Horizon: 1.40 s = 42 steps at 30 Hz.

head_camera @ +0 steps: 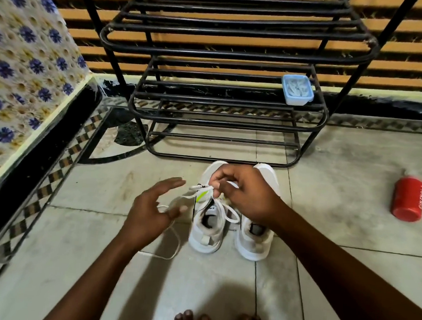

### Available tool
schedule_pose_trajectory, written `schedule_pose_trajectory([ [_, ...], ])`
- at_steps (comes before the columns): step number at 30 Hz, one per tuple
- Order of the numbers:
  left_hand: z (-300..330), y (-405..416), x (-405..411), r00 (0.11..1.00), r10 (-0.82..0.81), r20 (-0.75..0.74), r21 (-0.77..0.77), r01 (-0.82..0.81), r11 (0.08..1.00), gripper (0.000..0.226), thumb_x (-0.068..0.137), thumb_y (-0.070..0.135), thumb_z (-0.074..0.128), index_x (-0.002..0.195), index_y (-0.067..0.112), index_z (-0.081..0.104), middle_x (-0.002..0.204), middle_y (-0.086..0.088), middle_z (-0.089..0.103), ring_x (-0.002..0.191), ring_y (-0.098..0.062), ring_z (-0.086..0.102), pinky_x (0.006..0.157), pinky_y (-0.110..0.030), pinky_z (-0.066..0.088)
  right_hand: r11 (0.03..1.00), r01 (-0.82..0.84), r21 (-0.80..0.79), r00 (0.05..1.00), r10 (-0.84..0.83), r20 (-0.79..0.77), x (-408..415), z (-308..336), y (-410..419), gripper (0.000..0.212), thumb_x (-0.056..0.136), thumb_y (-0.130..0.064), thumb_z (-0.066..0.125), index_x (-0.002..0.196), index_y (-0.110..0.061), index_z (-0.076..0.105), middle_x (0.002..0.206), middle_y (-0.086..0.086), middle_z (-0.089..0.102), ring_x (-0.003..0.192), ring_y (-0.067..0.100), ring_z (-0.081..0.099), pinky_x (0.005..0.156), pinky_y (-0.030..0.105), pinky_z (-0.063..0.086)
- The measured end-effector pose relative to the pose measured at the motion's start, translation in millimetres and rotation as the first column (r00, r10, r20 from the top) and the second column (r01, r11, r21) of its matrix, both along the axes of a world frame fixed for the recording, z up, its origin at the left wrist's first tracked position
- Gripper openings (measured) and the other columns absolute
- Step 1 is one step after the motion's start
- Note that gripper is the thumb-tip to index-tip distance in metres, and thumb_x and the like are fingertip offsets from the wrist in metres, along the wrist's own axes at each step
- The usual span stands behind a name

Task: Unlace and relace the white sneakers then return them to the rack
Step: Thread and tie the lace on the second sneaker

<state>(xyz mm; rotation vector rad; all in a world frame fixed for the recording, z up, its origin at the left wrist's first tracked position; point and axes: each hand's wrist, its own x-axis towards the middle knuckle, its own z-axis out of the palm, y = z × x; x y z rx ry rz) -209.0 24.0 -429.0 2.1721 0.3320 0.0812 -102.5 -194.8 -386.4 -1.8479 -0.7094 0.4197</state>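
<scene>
Right hand (245, 194) pinches thin white cotton lace (228, 214) at frame centre; left hand (151, 210) relaxed, spread. Lace prob. limp, light; best gripped nr tip.

red bottle (408, 198) lying on tiled floor (340, 184), blue lidded container (297, 90)

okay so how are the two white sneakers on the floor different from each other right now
The left sneaker has its white lace pulled loose, trailing onto the floor tiles; no loose lace shows on the right sneaker. The right hand pinches the lace above the left sneaker and covers the right sneaker's middle, while the left hand is spread open beside the left one. A yellow-green mark shows only on the left sneaker. Both are white, side by side, toes toward the black rack.
</scene>
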Motion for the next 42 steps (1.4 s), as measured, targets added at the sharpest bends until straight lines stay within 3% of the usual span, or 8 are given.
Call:
schedule_pose_trajectory([
  [6, -2.0, -31.7, -2.3, 0.983, 0.081, 0.165, -0.422, -0.004, 0.907, 0.012, 0.094, 0.002, 0.069, 0.087, 0.001, 0.078, 0.083, -0.005, 0.078, 0.083, -0.014, 0.073, 0.081, -0.021, 0.052, 0.982, 0.006, 0.188, 0.980, 0.031, -0.194, 0.0, -3.6, 11.8, 0.011, 0.097, -0.006, 0.064, 0.092, 0.003, 0.069, 0.075, 0.012, 0.071, 0.051, 0.017, 0.045, 0.047, 0.023, 0.037],
  [11, -31.4, 15.8, -16.2, 0.974, 0.190, 0.126, -0.199, -0.163, 0.966, 0.014, 0.093, 0.012, 0.074, 0.084, 0.019, 0.081, 0.076, 0.000, 0.074, 0.074, -0.015, 0.068, 0.074, -0.027, 0.051, 1.000, 0.008, 0.003, 0.999, -0.008, -0.051, 3.4, -23.6, 23.0, 0.014, 0.095, -0.009, 0.064, 0.086, -0.013, 0.074, 0.073, 0.000, 0.074, 0.066, 0.035, 0.064, 0.059, 0.043, 0.051],
  [15, -53.9, 38.7, -23.5, 0.963, 0.262, 0.069, -0.102, -0.254, 0.962, 0.010, 0.090, 0.016, 0.079, 0.084, 0.024, 0.083, 0.081, 0.003, 0.074, 0.080, -0.011, 0.069, 0.075, -0.030, 0.051, 0.984, 0.002, -0.177, 0.999, 0.005, 0.038, -5.7, -33.9, 42.9, 0.022, 0.093, -0.005, 0.058, 0.090, -0.017, 0.076, 0.074, -0.004, 0.074, 0.062, 0.010, 0.065, 0.073, 0.034, 0.058],
  [21, -80.7, 49.5, -22.8, 0.967, 0.255, -0.013, 0.105, -0.252, 0.962, 0.010, 0.083, 0.010, 0.084, 0.089, 0.018, 0.082, 0.093, 0.003, 0.067, 0.087, -0.002, 0.066, 0.074, -0.014, 0.049, 0.840, 0.006, -0.542, 0.891, 0.241, 0.384, -21.6, -58.8, 67.3, 0.025, 0.086, -0.008, 0.054, 0.098, -0.023, 0.069, 0.098, -0.002, 0.070, 0.103, 0.026, 0.059, 0.086, 0.037, 0.042],
  [25, -95.5, 46.6, -11.9, 0.994, 0.077, -0.075, 0.169, -0.063, 0.984, 0.055, 0.062, 0.003, 0.093, 0.113, 0.001, 0.072, 0.109, 0.010, 0.059, 0.094, 0.009, 0.063, 0.077, -0.008, 0.048, 0.752, 0.054, -0.657, 0.830, 0.332, 0.448, -35.6, -66.4, 70.6, 0.029, 0.089, -0.009, 0.053, 0.107, -0.028, 0.065, 0.106, -0.007, 0.066, 0.112, 0.021, 0.051, 0.084, 0.040, 0.026],
  [29, -117.3, 55.2, -11.3, 0.977, -0.006, -0.212, 0.328, 0.077, 0.942, 0.073, 0.053, 0.035, 0.100, 0.118, 0.029, 0.067, 0.116, 0.012, 0.053, 0.105, -0.017, 0.053, 0.087, -0.033, 0.051, 0.752, 0.073, -0.656, 0.864, 0.281, 0.418, -30.9, -69.8, 66.2, 0.033, 0.089, -0.007, 0.051, 0.111, -0.029, 0.064, 0.108, -0.010, 0.065, 0.114, 0.018, 0.049, 0.085, 0.039, 0.027],
  [33, -110.5, 47.9, -20.7, 0.977, -0.069, -0.203, 0.286, 0.127, 0.950, 0.016, 0.077, 0.027, 0.074, 0.088, 0.028, 0.062, 0.090, 0.007, 0.062, 0.085, -0.014, 0.062, 0.076, -0.041, 0.053, 0.783, 0.054, -0.619, 0.907, 0.221, 0.358, -24.8, -64.7, 58.5, 0.038, 0.092, -0.007, 0.048, 0.117, -0.032, 0.064, 0.113, -0.010, 0.065, 0.118, 0.018, 0.047, 0.087, 0.038, 0.027],
  [42, -40.3, 5.1, -39.4, 0.963, -0.193, -0.188, 0.049, 0.205, 0.978, 0.022, 0.080, 0.011, 0.087, 0.077, 0.023, 0.069, 0.076, 0.014, 0.071, 0.073, 0.002, 0.065, 0.068, -0.011, 0.045, 0.983, 0.055, -0.177, 0.940, 0.009, 0.341, -25.0, -42.7, 10.1, 0.018, 0.079, -0.012, 0.061, 0.084, -0.019, 0.077, 0.081, -0.002, 0.069, 0.086, 0.022, 0.063, 0.082, 0.036, 0.046],
])
